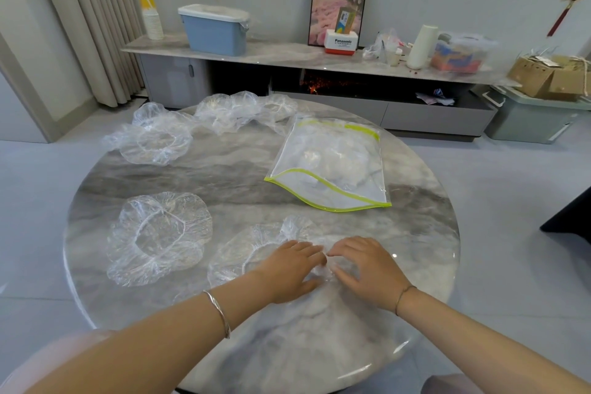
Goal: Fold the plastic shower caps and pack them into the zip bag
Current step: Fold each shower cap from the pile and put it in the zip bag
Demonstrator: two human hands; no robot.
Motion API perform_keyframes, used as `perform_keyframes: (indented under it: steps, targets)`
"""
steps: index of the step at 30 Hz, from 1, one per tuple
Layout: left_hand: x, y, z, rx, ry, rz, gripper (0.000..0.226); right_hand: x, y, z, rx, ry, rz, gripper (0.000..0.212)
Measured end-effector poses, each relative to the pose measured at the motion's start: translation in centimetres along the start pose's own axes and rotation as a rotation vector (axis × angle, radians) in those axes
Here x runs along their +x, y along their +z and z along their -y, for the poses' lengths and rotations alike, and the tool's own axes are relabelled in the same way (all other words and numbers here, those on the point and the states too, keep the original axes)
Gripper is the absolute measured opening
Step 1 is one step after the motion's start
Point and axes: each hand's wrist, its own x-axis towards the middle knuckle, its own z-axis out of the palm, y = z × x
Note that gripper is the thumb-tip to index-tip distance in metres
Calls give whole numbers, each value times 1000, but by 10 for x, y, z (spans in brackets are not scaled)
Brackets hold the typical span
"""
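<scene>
A clear plastic shower cap point(252, 249) lies near the front of the round marble table point(224, 176). My left hand point(289, 269) and my right hand point(364, 269) both rest on its right part, fingertips almost meeting and fingers bent over the crumpled plastic. Another cap point(158, 238) lies spread out to the left. A third cap point(153, 137) sits at the far left, and a heap of more caps point(246, 109) lies at the table's back edge. The zip bag point(332, 163), clear with yellow-green trim, lies at the right with folded plastic inside.
A long low cabinet point(287, 54) stands behind the table with a blue bin point(214, 29), a framed picture point(339, 3) and a white roll point(422, 46) on it. Boxes point(543, 77) sit on a crate at the far right. A dark object point(572, 217) juts in on the right.
</scene>
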Motion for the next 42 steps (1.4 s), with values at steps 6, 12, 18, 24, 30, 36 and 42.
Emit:
perform_keyframes:
  steps: [6,12,18,24,30,36,42]
  targets:
    - [7,-4,-1,15,-81,-43,37,-6,4,-9,-82,124,137,63]
    - [9,-13,0,-99,-193,-75,27,-1,11,-6,80,282,108,21]
    - [0,-16,1,-284,-314,-78,28,3,10,-8,255,424,184,41]
    - [0,-13,4,-380,-473,-49,35,5,11,-9,455,634,124,43]
    - [-3,-9,5,-110,-182,-172,52,13,15,-7,473,760,81,35]
    - [-3,2,13,87,160,10,52,19,16,-9,459,794,116,37]
    - [-4,4,13,59,150,25,50,11,5,-24,501,867,124,36]
